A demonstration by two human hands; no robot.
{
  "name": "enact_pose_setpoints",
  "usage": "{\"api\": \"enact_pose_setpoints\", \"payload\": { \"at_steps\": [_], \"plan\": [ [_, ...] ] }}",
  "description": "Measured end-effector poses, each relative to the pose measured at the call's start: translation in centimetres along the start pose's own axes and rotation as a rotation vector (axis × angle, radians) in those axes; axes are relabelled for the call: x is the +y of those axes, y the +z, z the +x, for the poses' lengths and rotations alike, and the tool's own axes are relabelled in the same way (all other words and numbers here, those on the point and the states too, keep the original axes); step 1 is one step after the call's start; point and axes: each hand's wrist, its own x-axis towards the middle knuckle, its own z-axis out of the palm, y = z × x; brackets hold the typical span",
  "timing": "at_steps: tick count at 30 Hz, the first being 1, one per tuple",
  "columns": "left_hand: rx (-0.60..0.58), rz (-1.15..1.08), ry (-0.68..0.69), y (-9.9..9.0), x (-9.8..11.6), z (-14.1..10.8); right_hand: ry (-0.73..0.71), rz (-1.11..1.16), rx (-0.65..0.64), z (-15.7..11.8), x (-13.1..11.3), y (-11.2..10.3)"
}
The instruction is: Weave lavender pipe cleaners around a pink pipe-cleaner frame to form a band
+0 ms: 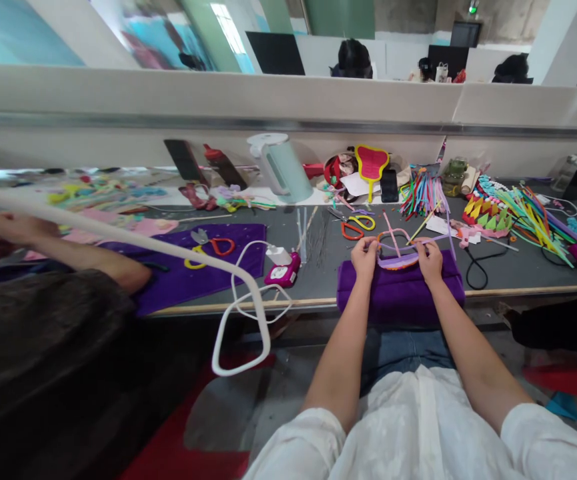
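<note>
Over a folded purple cloth [398, 297] at the table edge, both my hands grip a curved craft piece of lilac and orange pipe cleaners [398, 263]. A pink upright piece rises from it. My left hand [365, 259] is closed on its left end, fingertips pinched together. The right end sits between the fingers of my right hand [429, 260], also closed. A lilac strand stretches up past the right hand. Just beyond my left hand lie scissors [363, 221] with orange and yellow handles. A bundle of coloured pipe cleaners [424, 193] lies farther back.
At left, a co-worker's arm [88, 250] rests by a purple cloth [238, 243] with scissors. A white tubular frame [263, 313] crosses the foreground. A light-blue kettle [285, 170], phone [389, 185] and hand-shaped red-yellow fan [371, 163] stand along the back. More pipe cleaners [538, 217] lie right.
</note>
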Motion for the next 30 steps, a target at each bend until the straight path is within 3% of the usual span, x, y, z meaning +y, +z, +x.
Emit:
{"api": "enact_pose_setpoints", "payload": {
  "at_steps": [3,7,10,16,23,30],
  "plan": [
    [-0.002,-0.031,0.022,-0.1,0.1,-0.9,0.066,-0.009,-0.115,-0.1,0.0,0.2],
    [0.037,-0.233,-0.097,-0.1,0.4,-1.9,0.113,-0.037,-0.183,-0.1,0.9,0.6],
    [0.035,-0.319,-0.140,-0.7,0.6,-2.4,0.142,0.015,-0.166,0.0,1.5,0.8],
    [0.086,-0.415,-0.140,-1.6,0.9,-2.7,0.252,0.246,-0.009,0.5,1.9,0.8],
    [0.055,-0.296,-0.086,-1.0,1.1,-3.8,0.239,0.163,-0.201,0.4,1.6,0.7],
    [-0.020,-0.038,0.044,-1.0,1.3,-4.3,0.314,0.313,-0.185,0.7,1.7,0.8]
  ]
}}
